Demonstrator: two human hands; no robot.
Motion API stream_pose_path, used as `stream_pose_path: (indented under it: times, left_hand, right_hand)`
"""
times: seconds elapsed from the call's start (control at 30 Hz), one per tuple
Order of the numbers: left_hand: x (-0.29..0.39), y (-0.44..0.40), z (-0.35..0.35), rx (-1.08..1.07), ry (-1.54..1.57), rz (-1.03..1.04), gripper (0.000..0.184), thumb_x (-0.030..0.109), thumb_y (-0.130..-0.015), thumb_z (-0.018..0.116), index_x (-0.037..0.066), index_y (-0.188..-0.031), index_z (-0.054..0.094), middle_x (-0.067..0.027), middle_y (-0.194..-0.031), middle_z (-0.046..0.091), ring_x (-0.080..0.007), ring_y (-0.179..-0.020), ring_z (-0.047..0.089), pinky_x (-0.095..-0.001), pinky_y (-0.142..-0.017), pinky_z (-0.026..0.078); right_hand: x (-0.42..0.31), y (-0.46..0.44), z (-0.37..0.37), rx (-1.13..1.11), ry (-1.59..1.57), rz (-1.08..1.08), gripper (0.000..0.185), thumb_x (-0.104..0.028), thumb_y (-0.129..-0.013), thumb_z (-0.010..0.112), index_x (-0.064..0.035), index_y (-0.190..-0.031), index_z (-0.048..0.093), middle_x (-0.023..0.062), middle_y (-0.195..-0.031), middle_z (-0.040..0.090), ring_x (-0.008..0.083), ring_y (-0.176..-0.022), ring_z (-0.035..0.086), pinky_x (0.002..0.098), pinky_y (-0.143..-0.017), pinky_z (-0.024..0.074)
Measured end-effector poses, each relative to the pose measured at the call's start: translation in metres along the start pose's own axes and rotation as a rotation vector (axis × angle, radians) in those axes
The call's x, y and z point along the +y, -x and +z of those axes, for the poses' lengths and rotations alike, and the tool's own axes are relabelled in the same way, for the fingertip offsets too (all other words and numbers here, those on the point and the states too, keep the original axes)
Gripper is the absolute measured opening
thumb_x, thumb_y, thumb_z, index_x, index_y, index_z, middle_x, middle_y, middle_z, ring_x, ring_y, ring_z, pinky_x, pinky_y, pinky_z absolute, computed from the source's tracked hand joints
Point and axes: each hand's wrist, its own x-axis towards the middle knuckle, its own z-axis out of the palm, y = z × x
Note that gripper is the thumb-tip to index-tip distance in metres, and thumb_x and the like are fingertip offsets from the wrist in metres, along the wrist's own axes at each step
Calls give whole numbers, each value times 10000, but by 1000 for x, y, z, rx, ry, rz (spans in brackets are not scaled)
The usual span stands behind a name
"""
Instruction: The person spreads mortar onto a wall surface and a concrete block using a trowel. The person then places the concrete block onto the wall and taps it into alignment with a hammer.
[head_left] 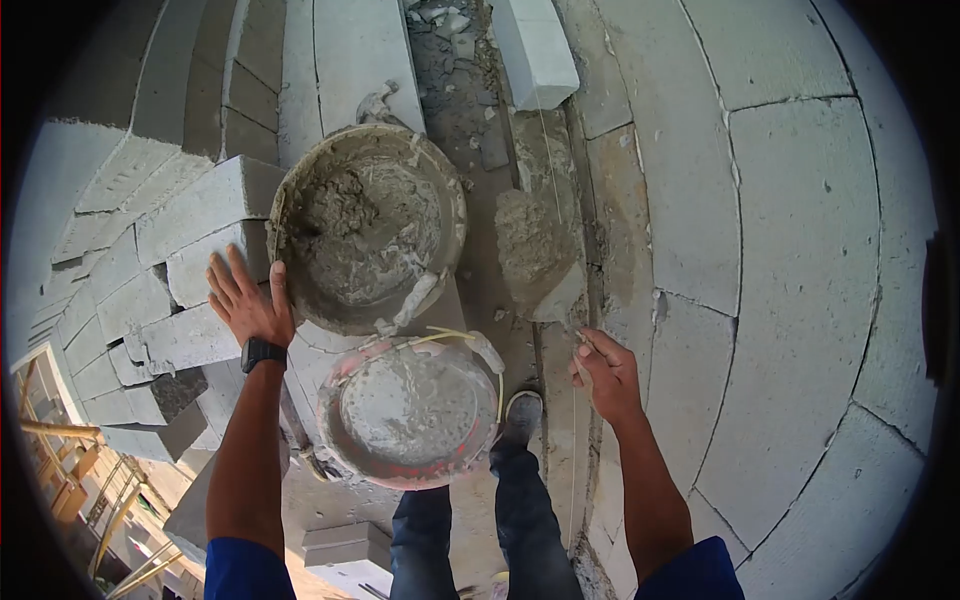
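My right hand (607,375) is closed around the handle of a trowel (563,298). A heap of wet grey mortar (528,238) covers most of its blade, over a mortar-coated strip (548,150) along the wall's base. My left hand (250,300), with a dark watch at the wrist, is spread open over the stacked pale blocks (205,265). Its thumb lies at the rim of a round bucket (455,215) holding mortar; whether it presses on the rim I cannot tell.
A second bucket (330,425), crusted with pale residue, stands nearer my legs. A taut string (573,470) runs along the strip. One pale block (537,60) sits at its far end. The block wall (800,250) rises at right. Rubble (445,45) lies at the top; scaffolding poles (115,520) show lower left.
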Motion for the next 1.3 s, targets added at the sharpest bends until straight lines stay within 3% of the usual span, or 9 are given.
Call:
stream_pose_path:
  times: [0.17,0.27,0.47,0.57,0.77,0.97,1.07,1.17,1.3]
  left_hand:
    - [-8,-1,10,44,-1,43,798,617,-1007,483,113,-1600,304,-220,-1647,274,-412,-1534,210,-553,-1229,157]
    - [-14,-2,15,61,-6,55,783,607,-1010,487,107,-1591,326,-223,-1640,292,-401,-1527,239,-536,-1230,175]
    - [-29,-7,23,91,25,116,736,593,-1033,452,94,-1568,379,-241,-1608,339,-397,-1495,313,-501,-1215,233]
    - [-33,-9,24,76,40,121,726,582,-1038,447,88,-1566,386,-247,-1599,348,-397,-1488,328,-490,-1212,248]
    - [-36,-9,25,76,52,152,717,565,-1041,451,81,-1566,386,-257,-1585,361,-407,-1473,348,-492,-1206,268]
    - [-33,-8,23,85,54,137,717,566,-1038,464,83,-1562,390,-258,-1587,358,-409,-1475,344,-493,-1205,267]
    - [-32,-10,24,86,42,138,723,573,-1036,465,84,-1563,388,-254,-1592,353,-406,-1480,339,-492,-1207,264]
    - [-32,-8,22,84,43,140,728,581,-1034,460,86,-1563,387,-251,-1596,350,-404,-1482,336,-491,-1208,261]
    - [-32,-8,22,79,53,144,731,590,-1034,453,87,-1562,390,-249,-1598,348,-404,-1481,339,-493,-1209,261]
  right_hand:
    - [96,7,-58,258,-66,-5,411,-186,-1008,566,67,-1331,600,41,-843,637,83,-735,588,260,-633,504]
    - [155,-15,-74,337,-37,58,433,-205,-999,581,71,-1332,599,92,-866,673,151,-762,639,304,-686,521]
    - [271,-88,-60,633,609,-272,440,-258,-961,642,13,-1307,635,204,-1030,687,407,-977,681,457,-833,537]
    - [301,-110,-50,577,833,-132,437,-303,-945,670,-32,-1287,651,191,-1130,660,428,-1040,654,496,-859,534]
    - [300,-98,-41,552,711,-55,433,-324,-946,670,-48,-1278,638,194,-1169,644,428,-1073,641,508,-897,518]
    - [300,-88,-50,577,476,-189,409,-292,-939,669,-23,-1244,632,212,-1153,645,431,-1070,640,494,-888,517]
    - [284,-76,-49,592,687,-125,409,-281,-921,683,-3,-1215,625,214,-1111,660,430,-1050,643,492,-882,516]
    - [283,-71,-51,657,705,-342,368,-275,-905,695,-21,-1161,624,215,-1063,663,440,-1000,645,507,-847,520]
    - [294,-78,-61,451,803,-234,317,-266,-895,701,-40,-1102,619,227,-1006,655,462,-934,646,522,-802,523]
